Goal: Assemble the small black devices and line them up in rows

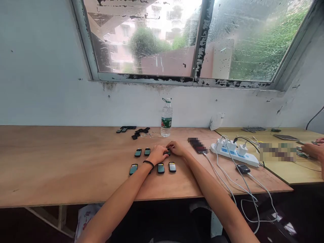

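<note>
My left hand [157, 154], with a black band [149, 163] on its wrist, has its fingers closed at a small black device with a screen [168, 152]. From the other side my right hand [176, 148] pinches the top of the same device, and the fingers hide most of it. Around them lie similar small devices in two rows. In the back row are one [138, 152] and another [147, 152]. Nearer are one at the left [133, 169], one in the middle [161, 168] and one with a paler screen [172, 167]. Another is mostly covered by my left wrist.
Behind stand a water bottle [166, 119] and black parts [142, 130] with small bits beside them. To the right lie a phone [199, 148], a white power strip [235, 153], a black adapter [243, 168] and trailing cables. Another person's hand [311, 149] is at the adjoining table.
</note>
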A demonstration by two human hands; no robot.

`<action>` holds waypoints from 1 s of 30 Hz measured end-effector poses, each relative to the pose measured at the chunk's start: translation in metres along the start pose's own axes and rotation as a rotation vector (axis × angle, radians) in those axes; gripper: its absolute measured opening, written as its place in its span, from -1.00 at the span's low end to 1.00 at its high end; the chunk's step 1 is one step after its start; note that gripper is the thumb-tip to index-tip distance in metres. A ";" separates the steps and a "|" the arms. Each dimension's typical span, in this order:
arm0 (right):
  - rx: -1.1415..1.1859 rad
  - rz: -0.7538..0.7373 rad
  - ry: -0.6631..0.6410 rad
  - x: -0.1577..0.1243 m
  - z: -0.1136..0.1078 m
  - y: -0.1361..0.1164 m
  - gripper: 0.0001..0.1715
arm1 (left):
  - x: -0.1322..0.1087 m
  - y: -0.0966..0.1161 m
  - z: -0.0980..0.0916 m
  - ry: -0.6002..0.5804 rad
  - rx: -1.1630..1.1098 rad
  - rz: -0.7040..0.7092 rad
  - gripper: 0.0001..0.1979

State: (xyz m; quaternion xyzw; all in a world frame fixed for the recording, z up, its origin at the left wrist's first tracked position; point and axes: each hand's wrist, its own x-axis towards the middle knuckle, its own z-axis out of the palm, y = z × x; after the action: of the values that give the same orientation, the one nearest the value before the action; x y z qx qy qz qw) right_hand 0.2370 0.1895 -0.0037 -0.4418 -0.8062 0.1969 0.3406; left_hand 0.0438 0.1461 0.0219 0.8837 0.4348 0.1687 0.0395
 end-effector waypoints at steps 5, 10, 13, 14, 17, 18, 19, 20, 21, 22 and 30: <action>-0.016 -0.002 0.015 -0.001 -0.001 -0.002 -0.60 | -0.002 0.003 -0.001 0.004 -0.015 0.003 -0.80; -0.025 0.006 0.038 -0.002 -0.003 -0.002 -0.62 | -0.005 0.008 -0.027 0.087 -0.089 -0.010 -0.79; -0.022 0.004 0.051 -0.003 -0.004 0.001 -0.62 | -0.020 0.004 -0.055 0.189 -0.205 -0.010 -0.77; -0.019 0.010 0.054 -0.004 -0.005 0.001 -0.63 | -0.030 0.001 -0.064 0.231 -0.231 -0.016 -0.77; -0.007 0.036 0.088 -0.005 -0.007 0.002 -0.66 | -0.073 -0.010 -0.082 0.301 -0.196 -0.092 -0.78; -0.001 0.041 0.104 -0.006 -0.007 0.001 -0.68 | -0.091 -0.013 -0.084 0.308 -0.158 -0.138 -0.77; 0.006 0.040 0.121 -0.005 -0.008 -0.001 -0.70 | -0.109 -0.017 -0.085 0.303 -0.130 -0.183 -0.77; 0.016 0.029 0.140 -0.005 -0.009 -0.004 -0.72 | -0.127 -0.020 -0.083 0.287 -0.105 -0.226 -0.78; 0.027 0.007 0.158 -0.005 -0.010 -0.009 -0.72 | -0.144 -0.022 -0.081 0.271 -0.084 -0.274 -0.77; 0.038 -0.021 0.177 -0.004 -0.011 -0.015 -0.72 | -0.159 -0.023 -0.076 0.266 -0.068 -0.314 -0.78; 0.076 -0.242 0.027 0.000 0.014 -0.099 -0.69 | -0.189 -0.017 -0.038 0.299 0.083 -0.433 -0.80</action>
State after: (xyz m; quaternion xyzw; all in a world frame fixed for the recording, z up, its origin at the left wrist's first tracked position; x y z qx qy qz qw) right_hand 0.1692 0.1362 0.0480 -0.3305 -0.8410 0.1788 0.3893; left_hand -0.0884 0.0057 0.0041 0.7362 0.6213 0.2670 -0.0264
